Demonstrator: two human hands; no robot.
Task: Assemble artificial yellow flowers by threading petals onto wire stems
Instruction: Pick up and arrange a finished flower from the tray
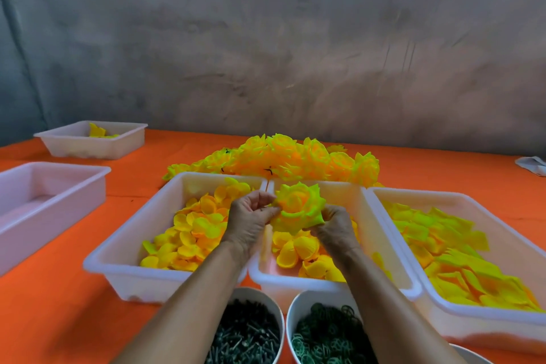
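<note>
With the right hand (335,226) cupping the flower (298,208) from beneath above the middle tray (384,260), let the left hand's (251,216) curled fingers pinch and seat its outer petal evenly.

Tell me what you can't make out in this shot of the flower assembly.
Head view only:
- Stem of the held flower: hidden behind the petals and both hands.
- Right hand fingertips: tucked under the flower.
- Dark pieces in the near left bowl: blurred, cut by the bottom edge.
- White object: cropped at the right edge.
</note>
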